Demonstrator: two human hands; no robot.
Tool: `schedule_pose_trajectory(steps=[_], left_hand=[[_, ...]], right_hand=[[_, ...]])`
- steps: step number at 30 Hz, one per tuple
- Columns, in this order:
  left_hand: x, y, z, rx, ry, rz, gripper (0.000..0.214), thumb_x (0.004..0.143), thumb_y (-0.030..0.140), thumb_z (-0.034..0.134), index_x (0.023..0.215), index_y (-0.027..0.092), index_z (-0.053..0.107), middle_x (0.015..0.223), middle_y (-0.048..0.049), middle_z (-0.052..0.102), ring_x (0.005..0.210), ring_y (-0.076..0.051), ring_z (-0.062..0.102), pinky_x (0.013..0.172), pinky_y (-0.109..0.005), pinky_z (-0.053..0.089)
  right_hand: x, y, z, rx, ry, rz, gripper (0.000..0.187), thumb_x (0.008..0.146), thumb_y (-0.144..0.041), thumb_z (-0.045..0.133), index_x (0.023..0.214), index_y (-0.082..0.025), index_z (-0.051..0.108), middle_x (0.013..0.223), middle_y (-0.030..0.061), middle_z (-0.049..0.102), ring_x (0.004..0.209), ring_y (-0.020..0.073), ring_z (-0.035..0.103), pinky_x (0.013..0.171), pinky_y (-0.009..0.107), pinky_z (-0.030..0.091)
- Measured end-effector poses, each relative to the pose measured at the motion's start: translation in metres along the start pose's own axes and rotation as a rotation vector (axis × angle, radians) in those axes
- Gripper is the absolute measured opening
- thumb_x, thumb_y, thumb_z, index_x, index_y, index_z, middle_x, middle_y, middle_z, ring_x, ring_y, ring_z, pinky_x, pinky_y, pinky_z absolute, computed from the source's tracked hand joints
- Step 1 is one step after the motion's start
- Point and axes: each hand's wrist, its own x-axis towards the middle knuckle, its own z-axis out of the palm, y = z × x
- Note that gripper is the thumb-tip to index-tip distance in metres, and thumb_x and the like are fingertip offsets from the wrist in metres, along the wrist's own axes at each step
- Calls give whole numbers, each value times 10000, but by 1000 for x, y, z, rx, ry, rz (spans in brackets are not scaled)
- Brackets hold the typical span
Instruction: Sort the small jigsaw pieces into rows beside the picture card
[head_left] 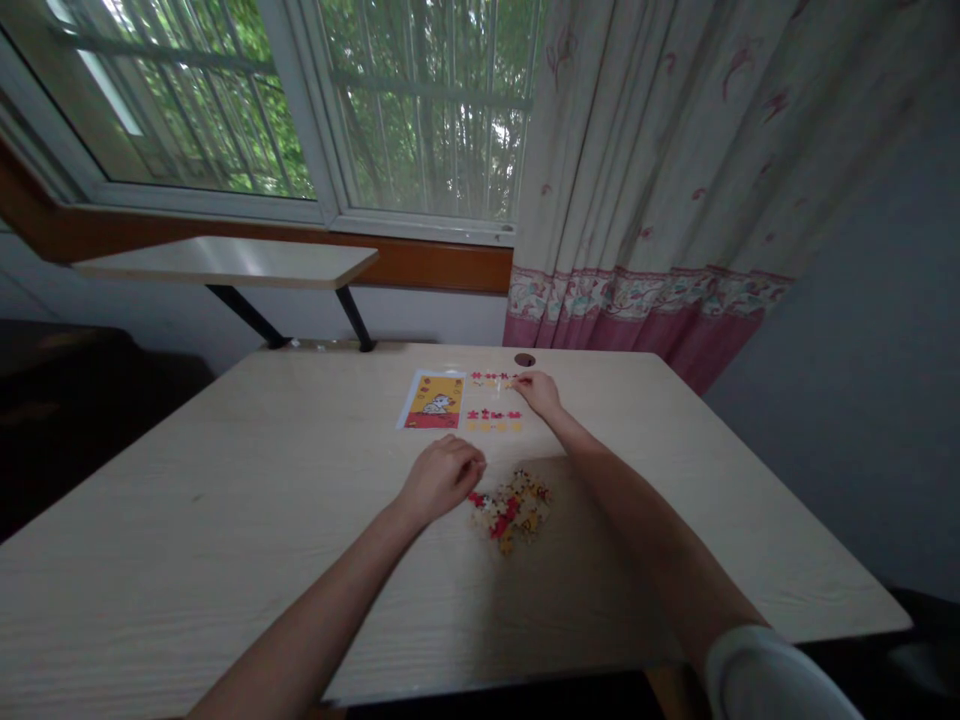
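My right hand (537,392) is reaching far over the table, its fingers pinched on a small jigsaw piece at the right end of the upper rows (489,377) of pieces. Below these lie two more rows, one of red pieces (493,414) and one of yellow pieces (495,427). My left hand (442,475) is closed with curled fingers beside a loose heap of jigsaw pieces (529,505) in red, yellow and cream; whatever it may hold is hidden. Left of the rows is a picture sheet (435,402) with a white animal on yellow and red.
Everything lies on a pale wooden table (262,500). A raised shelf (247,262) on black legs stands at its back left. Near the back edge is a round cable hole (525,360). Behind are a window and a flowered curtain (630,200).
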Motion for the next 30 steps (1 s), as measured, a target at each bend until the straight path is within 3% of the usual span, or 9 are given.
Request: schedule_pose_trajectory(steps=[9,19,26,30], left_hand=[[1,1,-1,12,-32,0,185,838,211,434,781,165,604,735,-50,613,720,-176,509,666,-284,372],[1,1,-2,31,-39,-3,186,835,214,436,771,171,605,723,-48,613,710,-178,509,662,-289,375],[1,1,-3,34,-46,0,190,839,217,428,775,174,602,727,-43,612,709,-175,503,661,-290,371],[1,1,-2,26,-47,-8,199,841,222,423,779,172,606,734,-48,612,714,-173,504,672,-292,372]], right_hand=[[9,-3,12,-56,-40,-22,172,759,-235,555,857,-201,691,851,38,693,806,154,618,759,226,432],[16,-6,17,-62,-77,-47,152,756,-233,573,843,-194,692,842,42,695,787,150,622,720,213,439],[10,-13,7,-29,-77,-96,154,763,-214,572,850,-169,690,836,55,693,778,152,619,724,223,437],[-19,-20,-14,30,-101,-196,173,787,-223,545,880,-171,682,869,41,680,764,124,603,716,206,430]])
